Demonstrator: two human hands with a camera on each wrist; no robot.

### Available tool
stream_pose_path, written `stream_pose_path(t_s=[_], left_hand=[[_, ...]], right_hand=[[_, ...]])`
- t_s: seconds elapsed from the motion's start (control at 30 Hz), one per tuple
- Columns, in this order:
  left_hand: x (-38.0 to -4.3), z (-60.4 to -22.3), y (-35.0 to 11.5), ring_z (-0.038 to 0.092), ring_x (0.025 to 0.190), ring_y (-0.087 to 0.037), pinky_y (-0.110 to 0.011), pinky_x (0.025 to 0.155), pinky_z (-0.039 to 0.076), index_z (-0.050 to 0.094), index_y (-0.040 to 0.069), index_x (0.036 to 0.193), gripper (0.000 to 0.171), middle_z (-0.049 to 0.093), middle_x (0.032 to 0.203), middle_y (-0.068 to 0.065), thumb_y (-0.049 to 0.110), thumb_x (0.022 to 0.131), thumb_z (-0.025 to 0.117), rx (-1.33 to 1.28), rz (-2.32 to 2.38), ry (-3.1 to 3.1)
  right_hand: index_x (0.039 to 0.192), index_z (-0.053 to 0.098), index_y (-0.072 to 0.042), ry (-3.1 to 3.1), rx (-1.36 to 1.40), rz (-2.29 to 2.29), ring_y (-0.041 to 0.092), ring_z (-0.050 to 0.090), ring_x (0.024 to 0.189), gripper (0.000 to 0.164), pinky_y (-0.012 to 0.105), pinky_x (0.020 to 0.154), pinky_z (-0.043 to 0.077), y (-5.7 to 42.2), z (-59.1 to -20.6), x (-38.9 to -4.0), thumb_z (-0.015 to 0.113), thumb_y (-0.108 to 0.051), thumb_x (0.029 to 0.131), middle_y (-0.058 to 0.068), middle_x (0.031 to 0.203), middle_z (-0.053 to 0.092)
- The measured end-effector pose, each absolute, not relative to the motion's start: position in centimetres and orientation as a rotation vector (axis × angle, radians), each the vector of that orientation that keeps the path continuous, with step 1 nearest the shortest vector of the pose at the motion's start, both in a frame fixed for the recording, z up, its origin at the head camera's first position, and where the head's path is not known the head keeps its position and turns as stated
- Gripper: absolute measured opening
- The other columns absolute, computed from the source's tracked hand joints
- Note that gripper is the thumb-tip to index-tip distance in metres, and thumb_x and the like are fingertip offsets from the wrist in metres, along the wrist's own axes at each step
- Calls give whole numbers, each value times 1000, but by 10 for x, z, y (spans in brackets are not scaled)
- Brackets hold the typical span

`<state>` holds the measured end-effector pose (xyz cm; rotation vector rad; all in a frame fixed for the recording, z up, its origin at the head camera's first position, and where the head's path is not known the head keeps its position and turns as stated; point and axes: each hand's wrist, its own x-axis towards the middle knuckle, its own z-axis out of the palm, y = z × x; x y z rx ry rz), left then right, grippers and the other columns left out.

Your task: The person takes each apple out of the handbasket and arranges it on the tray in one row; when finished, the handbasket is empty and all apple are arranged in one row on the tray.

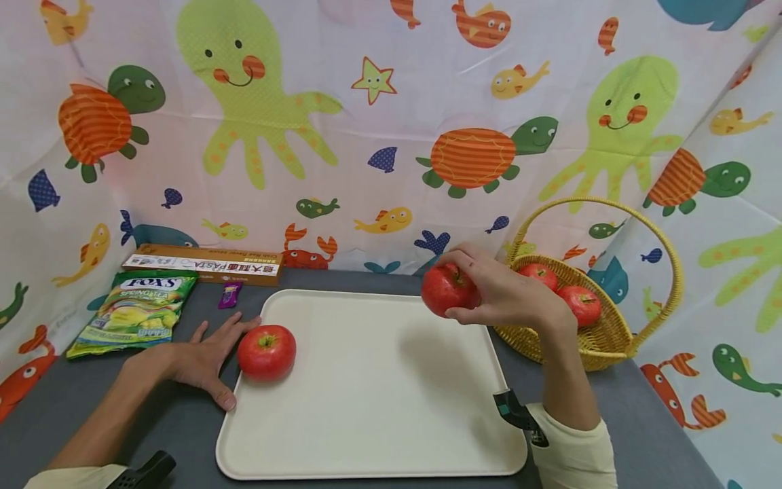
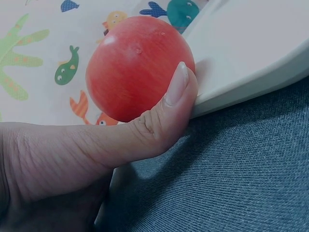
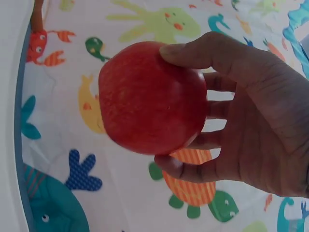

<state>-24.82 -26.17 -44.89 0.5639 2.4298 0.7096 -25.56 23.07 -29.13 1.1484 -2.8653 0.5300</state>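
Observation:
My right hand (image 1: 504,292) holds a red apple (image 1: 451,290) above the far right part of a cream tray (image 1: 373,380). The right wrist view shows thumb and fingers around the held apple (image 3: 152,99). At the tray's left side rests my left hand (image 1: 208,363), its fingers spread and the thumb against the rim. Just inside that rim sits another red apple (image 1: 267,353), beside the left hand. In the left wrist view the thumb (image 2: 178,92) lies along the tray edge in front of that apple (image 2: 137,67).
A yellow wicker basket (image 1: 611,333) with a tall handle stands right of the tray, with two red apples (image 1: 580,305) visible inside. At the back left lie a green snack bag (image 1: 137,309), a purple wrapped candy (image 1: 230,295) and a long brown box (image 1: 208,263). A patterned cloth (image 1: 379,183) rises behind.

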Motion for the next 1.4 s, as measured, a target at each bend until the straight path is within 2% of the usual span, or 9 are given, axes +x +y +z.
stream_pose_path(t_s=[0.2, 0.43, 0.8, 1.03, 1.27, 1.4], left_hand=[[-248, -453, -264, -11, 155, -58, -86, 112, -17, 8, 14, 165, 142, 3, 169, -33, 64, 61, 91, 563, 720, 2435], [-249, -452, -263, -11, 155, -59, -86, 111, -17, 7, 13, 165, 142, 3, 169, -33, 63, 61, 91, 567, 723, 2427], [-250, -455, -266, -13, 153, -60, -86, 110, -19, 6, 13, 165, 143, 2, 168, -35, 63, 61, 91, 574, 742, 2422], [-250, -452, -266, -12, 153, -60, -87, 110, -18, 6, 14, 165, 141, 2, 168, -35, 63, 62, 90, 580, 732, 2424], [-251, -451, -268, -14, 153, -59, -86, 109, -21, 8, 15, 165, 142, 2, 168, -35, 63, 61, 91, 580, 756, 2427], [-250, -451, -265, -13, 154, -59, -86, 111, -19, 7, 13, 165, 142, 3, 169, -34, 63, 62, 90, 579, 738, 2419]], right_hand=[[141, 54, -9, -2813, 1292, 502, 26, 51, 131, 76, 39, 89, 65, 206, -296, -251, 91, -18, 76, 8, 141, 53], [141, 54, -11, -2723, 1404, 479, 21, 46, 136, 71, 36, 92, 64, 182, -306, -251, 90, -22, 80, 5, 141, 50], [144, 52, -15, -2734, 1519, 448, 22, 47, 136, 74, 33, 93, 64, 153, -323, -250, 89, -26, 81, 5, 143, 52], [143, 53, -16, -2765, 1594, 441, 21, 47, 136, 69, 32, 96, 62, 132, -337, -251, 87, -25, 84, 5, 144, 52], [145, 52, -17, -2816, 1698, 344, 20, 47, 137, 69, 29, 99, 60, 111, -355, -253, 86, -25, 86, 5, 145, 52], [147, 50, -16, -2850, 1743, 281, 19, 48, 136, 69, 27, 99, 59, 103, -370, -258, 84, -28, 89, 5, 144, 53]])
